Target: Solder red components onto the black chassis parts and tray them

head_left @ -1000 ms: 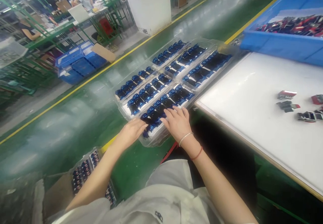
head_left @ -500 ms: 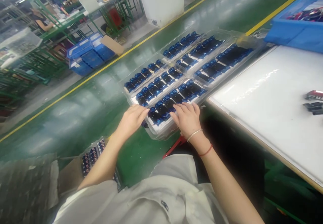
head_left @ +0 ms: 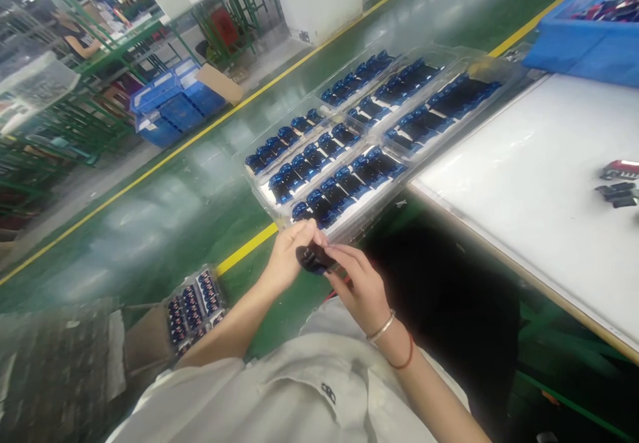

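Observation:
In front of my body, both hands meet around a dark, glossy, rounded part [head_left: 311, 260]; its exact kind is not clear. My left hand [head_left: 292, 251] grips its far left side with bent fingers. From the right, my right hand [head_left: 358, 285] pinches its edge between thumb and fingers. Just beyond them lies a clear plastic tray [head_left: 370, 213] with rows of blue and black parts [head_left: 332, 193] in it. A second clear tray with similar rows [head_left: 464, 100] adjoins it farther right.
A white tabletop [head_left: 524, 183] is at right, with a blue bin [head_left: 579, 50] and small dark pieces [head_left: 619, 193] on it. Lower left, a carton [head_left: 147, 340] stands near trays of dark parts [head_left: 192, 310]. Blue crates [head_left: 172, 107] and a seated person [head_left: 74, 37] are farther off.
Both hands have drawn back from the tray's near edge toward my body and come together. The dark rounded part now shows between them.

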{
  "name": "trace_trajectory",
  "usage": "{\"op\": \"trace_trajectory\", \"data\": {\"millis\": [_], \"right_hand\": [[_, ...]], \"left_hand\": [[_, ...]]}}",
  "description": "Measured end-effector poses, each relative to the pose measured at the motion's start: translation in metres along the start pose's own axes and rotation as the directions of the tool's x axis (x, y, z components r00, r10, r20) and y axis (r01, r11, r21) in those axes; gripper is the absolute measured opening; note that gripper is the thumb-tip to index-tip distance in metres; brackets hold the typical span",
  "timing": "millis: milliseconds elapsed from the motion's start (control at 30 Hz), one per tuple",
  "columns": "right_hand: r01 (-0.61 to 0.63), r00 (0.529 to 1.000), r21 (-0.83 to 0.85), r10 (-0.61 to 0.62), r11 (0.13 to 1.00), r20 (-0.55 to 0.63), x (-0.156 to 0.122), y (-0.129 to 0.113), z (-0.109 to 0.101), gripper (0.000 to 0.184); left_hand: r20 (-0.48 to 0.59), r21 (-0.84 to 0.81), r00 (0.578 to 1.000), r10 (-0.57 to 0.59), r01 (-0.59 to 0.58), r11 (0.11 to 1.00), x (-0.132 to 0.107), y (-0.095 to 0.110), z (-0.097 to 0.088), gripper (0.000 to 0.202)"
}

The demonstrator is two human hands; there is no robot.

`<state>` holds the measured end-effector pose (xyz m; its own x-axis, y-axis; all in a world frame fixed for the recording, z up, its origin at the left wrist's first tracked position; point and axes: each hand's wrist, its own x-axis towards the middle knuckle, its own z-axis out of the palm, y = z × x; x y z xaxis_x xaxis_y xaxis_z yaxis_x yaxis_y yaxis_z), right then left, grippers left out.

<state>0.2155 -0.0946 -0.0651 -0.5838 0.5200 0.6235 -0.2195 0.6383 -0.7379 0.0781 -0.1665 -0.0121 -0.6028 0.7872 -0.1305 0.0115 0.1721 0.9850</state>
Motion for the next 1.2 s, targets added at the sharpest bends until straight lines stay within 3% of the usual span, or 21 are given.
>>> {"op": "trace_trajectory", "data": {"millis": [100, 167, 200, 233, 300, 333, 400, 500, 667, 833, 967, 1200], "right_hand": [[-0.085, 0.991, 0.042, 0.089, 0.996, -0.102, -0.016, 0.002, -0.005, 0.021], [-0.248, 0.953, 0.134, 0.266, 0.959, -0.144, -0.026, 0.007, -0.011, 0.012], [-0.379, 0.899, 0.213, 0.413, 0.900, -0.146, -0.031, 0.009, -0.014, 0.008], [-0.515, 0.813, 0.302, 0.569, 0.802, -0.124, -0.036, 0.013, -0.017, 0.013], [-0.705, 0.605, 0.445, 0.796, 0.553, -0.031, -0.044, 0.020, -0.020, 0.030], [-0.749, 0.523, 0.485, 0.852, 0.452, 0.014, -0.048, 0.025, -0.020, 0.037], [-0.777, 0.443, 0.524, 0.894, 0.349, 0.061, -0.052, 0.033, -0.018, 0.046], [-0.781, 0.385, 0.568, 0.916, 0.260, 0.109, -0.053, 0.045, -0.011, 0.051], [-0.760, 0.336, 0.632, 0.923, 0.149, 0.186, -0.047, 0.054, -0.002, 0.043], [-0.747, 0.289, 0.654, 0.944, 0.119, 0.159, -0.035, 0.060, 0.001, 0.024], [-0.746, 0.285, 0.645, 0.955, 0.164, 0.087, -0.020, 0.068, 0.007, 0.020], [-0.744, 0.347, 0.579, 0.933, 0.334, -0.092, 0.021, 0.100, 0.015, 0.020]], "left_hand": [[0.109, 0.121, 0.993, -0.048, 0.035, 0.992, -0.011, -0.004, 0.007, 0.046], [0.136, 0.327, 0.991, 0.016, -0.060, 0.943, -0.016, -0.004, 0.004, 0.042], [0.132, 0.455, 0.987, 0.093, -0.143, 0.879, -0.017, -0.004, 0.001, 0.038], [0.129, 0.585, 0.973, 0.189, -0.229, 0.778, -0.018, -0.004, -0.003, 0.034], [0.165, 0.793, 0.919, 0.358, -0.339, 0.506, -0.016, -0.008, -0.012, 0.029], [0.204, 0.856, 0.892, 0.403, -0.362, 0.368, -0.015, -0.010, -0.015, 0.029], [0.294, 0.908, 0.857, 0.422, -0.389, 0.156, -0.010, -0.016, -0.020, 0.029], [0.399, 0.897, 0.820, 0.411, -0.443, 0.011, -0.005, -0.020, -0.021, 0.024], [0.430, 0.882, 0.764, 0.481, -0.470, -0.040, 0.001, -0.007, -0.022, 0.025], [0.469, 0.865, 0.705, 0.532, -0.489, -0.114, 0.006, 0.010, -0.026, 0.027], [0.468, 0.866, 0.677, 0.568, -0.479, -0.142, 0.009, 0.019, -0.024, 0.029], [0.491, 0.853, 0.664, 0.564, -0.496, -0.159, 0.010, 0.023, -0.023, 0.027]]}}
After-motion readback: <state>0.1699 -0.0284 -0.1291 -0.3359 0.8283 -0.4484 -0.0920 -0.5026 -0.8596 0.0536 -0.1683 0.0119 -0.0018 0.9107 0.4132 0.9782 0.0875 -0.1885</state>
